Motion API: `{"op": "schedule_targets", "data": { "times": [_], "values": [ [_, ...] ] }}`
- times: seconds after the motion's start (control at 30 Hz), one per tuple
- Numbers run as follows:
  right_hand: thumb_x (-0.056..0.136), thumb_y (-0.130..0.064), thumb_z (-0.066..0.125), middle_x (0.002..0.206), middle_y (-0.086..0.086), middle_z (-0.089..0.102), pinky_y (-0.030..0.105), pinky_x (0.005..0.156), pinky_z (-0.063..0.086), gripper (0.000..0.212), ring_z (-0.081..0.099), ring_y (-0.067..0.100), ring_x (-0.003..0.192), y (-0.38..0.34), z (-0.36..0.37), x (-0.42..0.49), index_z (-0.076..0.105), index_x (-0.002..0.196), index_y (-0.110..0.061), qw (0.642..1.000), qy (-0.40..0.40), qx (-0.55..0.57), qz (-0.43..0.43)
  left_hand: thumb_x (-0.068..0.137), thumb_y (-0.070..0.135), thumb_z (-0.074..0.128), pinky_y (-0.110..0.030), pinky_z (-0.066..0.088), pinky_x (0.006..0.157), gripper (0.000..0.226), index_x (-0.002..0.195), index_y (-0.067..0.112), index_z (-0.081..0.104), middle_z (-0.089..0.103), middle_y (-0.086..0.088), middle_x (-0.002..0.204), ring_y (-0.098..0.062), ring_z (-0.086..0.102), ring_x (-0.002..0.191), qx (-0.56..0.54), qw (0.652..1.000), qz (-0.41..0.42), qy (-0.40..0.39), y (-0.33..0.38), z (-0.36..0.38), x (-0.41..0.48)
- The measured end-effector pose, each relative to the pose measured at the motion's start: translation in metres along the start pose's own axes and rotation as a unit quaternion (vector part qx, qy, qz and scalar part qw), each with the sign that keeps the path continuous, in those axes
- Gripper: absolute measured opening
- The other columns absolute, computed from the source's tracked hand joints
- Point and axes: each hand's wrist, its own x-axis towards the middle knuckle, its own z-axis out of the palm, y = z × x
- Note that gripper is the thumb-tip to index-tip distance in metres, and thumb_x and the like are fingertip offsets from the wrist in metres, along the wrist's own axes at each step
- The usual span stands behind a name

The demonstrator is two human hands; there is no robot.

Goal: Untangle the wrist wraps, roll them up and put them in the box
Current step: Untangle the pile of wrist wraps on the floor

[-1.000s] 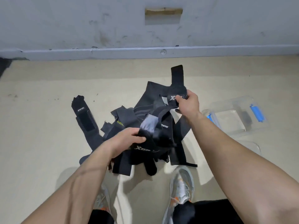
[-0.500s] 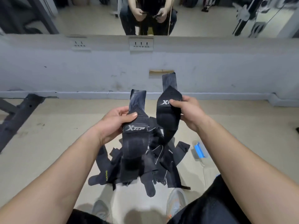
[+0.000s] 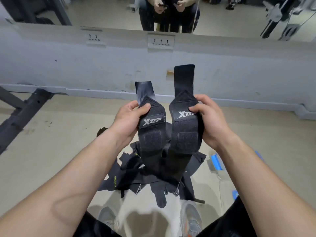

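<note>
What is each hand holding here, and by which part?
Left hand pinches one black Xtep wrist wrap just above its logo; right hand pinches a second wrap at its logo.

Counts: hands 2, left hand (image 3: 127, 120) and right hand (image 3: 210, 120). Black wrist wraps held up: 2, one gripped per hand, left-hand wrap (image 3: 151, 134) and right-hand wrap (image 3: 185, 130). Each has 1 XTEP label and 1 velcro patch, so 2 and 2. More wraps in 1 tangled pile (image 3: 147, 178) on the floor below; can't count them, they overlap too much. Clear box (image 3: 210, 168): 1, near right, mostly hidden behind the right forearm, with 3 blue bits showing on or around it. Shoes: 2, left shoe (image 3: 106, 218) and right shoe (image 3: 190, 218). Wall socket plates: 2, far left one (image 3: 93, 38) and far centre one (image 3: 161, 41). Dark metal frame (image 3: 22, 110): 1, left.
</note>
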Motion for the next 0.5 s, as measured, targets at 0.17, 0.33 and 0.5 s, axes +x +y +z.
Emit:
{"op": "schedule_targets", "data": {
  "times": [0.17, 0.33, 0.5],
  "values": [
    [0.097, -0.003, 0.06, 0.076, 0.003, 0.072, 0.024, 0.058, 0.053, 0.01, 0.067, 0.014, 0.063, 0.014, 0.017, 0.006, 0.063, 0.104, -0.009, 0.998, -0.051, -0.029, 0.006, 0.107, 0.017, 0.053, -0.033, 0.061, 0.083, 0.022, 0.111, 0.005, 0.071, 0.078, -0.012, 0.106, -0.024, 0.076, 0.094, 0.011, 1.0, -0.025, -0.01, -0.006, 0.008, 0.006],
    [0.096, -0.009, 0.068, 0.075, -0.006, 0.072, 0.025, 0.056, 0.051, 0.008, 0.068, 0.012, 0.064, 0.029, 0.025, 0.015, 0.064, 0.1, -0.015, 0.997, -0.032, -0.074, -0.02, 0.109, 0.018, 0.047, -0.044, 0.057, 0.098, 0.029, 0.12, 0.006, 0.071, 0.076, -0.013, 0.117, -0.026, 0.072, 0.109, -0.026, 0.998, -0.061, -0.019, -0.009, 0.013, 0.008],
    [0.09, -0.011, 0.076, 0.084, -0.002, 0.074, 0.036, 0.07, 0.057, 0.009, 0.072, 0.016, 0.077, 0.036, 0.029, 0.022, 0.075, 0.092, -0.02, 0.996, 0.008, -0.083, -0.026, 0.108, 0.018, 0.047, -0.04, 0.058, 0.089, 0.028, 0.115, 0.008, 0.072, 0.076, -0.012, 0.113, -0.023, 0.07, 0.099, -0.043, 0.996, -0.077, -0.018, -0.007, 0.011, 0.009]
  ]
}}
